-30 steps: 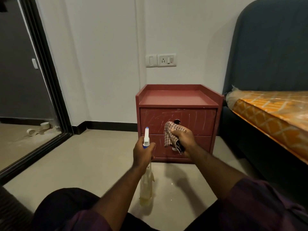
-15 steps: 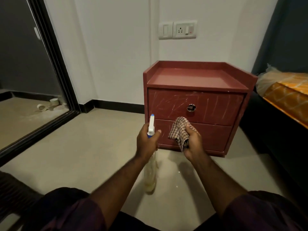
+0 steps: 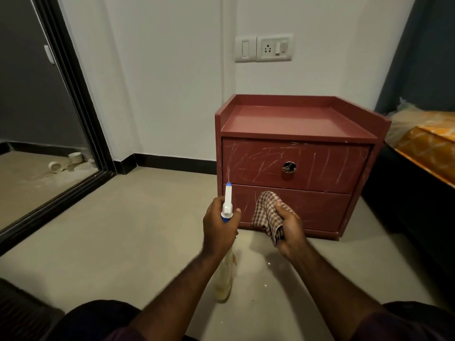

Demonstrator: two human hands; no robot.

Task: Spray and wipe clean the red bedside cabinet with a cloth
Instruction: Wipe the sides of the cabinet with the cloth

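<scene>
I see the red bedside cabinet point(image 3: 325, 168) standing on the floor point(image 3: 123, 230), its back to the white wall point(image 3: 160, 70), right of centre in the head view. It has a rimmed top and two drawers. The upper drawer point(image 3: 332, 156) carries a round metal knob point(image 3: 289, 167) and many pale scratch marks; the lower drawer point(image 3: 320, 210) is closed. The checked cloth point(image 3: 266, 212) hangs bunched in front of the lower drawer's left half; I cannot tell whether it touches the drawer face. The right hand point(image 3: 290, 230) grips the cloth, with fingers curled round the gathered fabric. Just to its left, the left hand point(image 3: 219, 230) is closed round the neck of the spray bottle point(image 3: 227, 203). The bottle's white head with a blue tip points at the cabinet's left front edge, and its pale body hangs below the hand. A faint pale streak shows just above the nozzle tip. Both forearms reach forward from dark sleeves at the bottom edge. On the wall above the cabinet sits a white switch and socket plate point(image 3: 264, 48). A bed with an orange mattress point(image 3: 428, 148) and a dark headboard point(image 3: 423, 57) stands right of the cabinet. A black frame point(image 3: 73, 94) runs along the left side, with small white round items point(image 3: 65, 162) on the floor beyond it.
</scene>
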